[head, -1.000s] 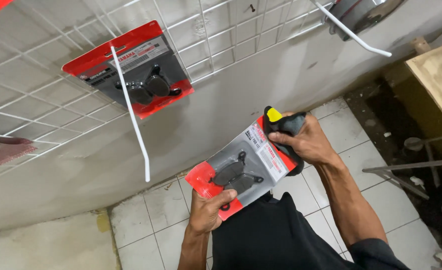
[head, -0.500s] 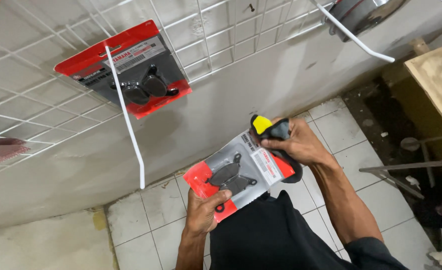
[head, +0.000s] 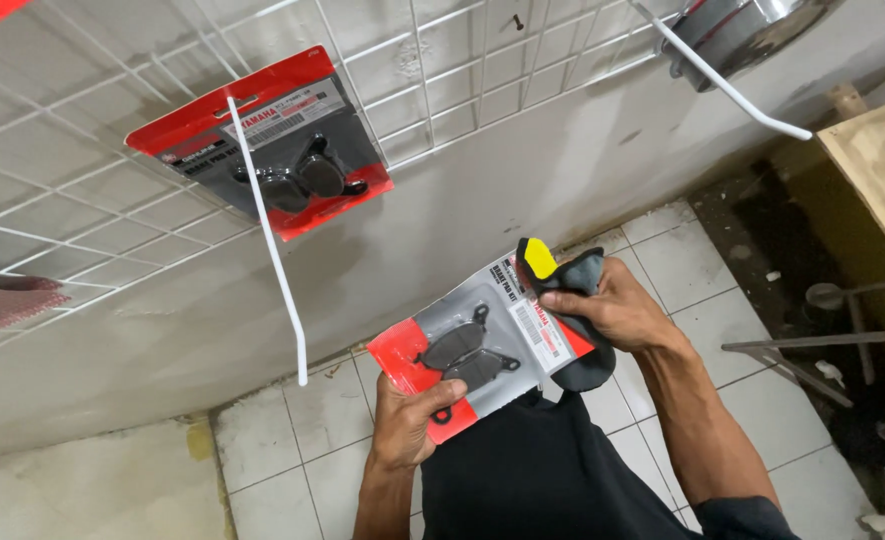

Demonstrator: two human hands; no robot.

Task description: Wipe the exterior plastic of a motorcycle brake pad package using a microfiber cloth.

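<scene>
White wire grid (head: 482, 90) covers the wall; left hand (head: 412, 425) pinches the light, stiff brake pad card (head: 482, 350) by its lower corner, right hand (head: 612, 310) presses a black-yellow scanner (head: 562, 275) against its top

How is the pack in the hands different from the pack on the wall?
The held pack is gripped by the left hand and touched by the right hand, low over the floor; the hung pack dangles from a white hook on the grid. Both are red-and-grey cards with dark parts.

Red-and-grey blister pack (head: 482, 350), yellow-tipped black tool (head: 562, 290)
</scene>
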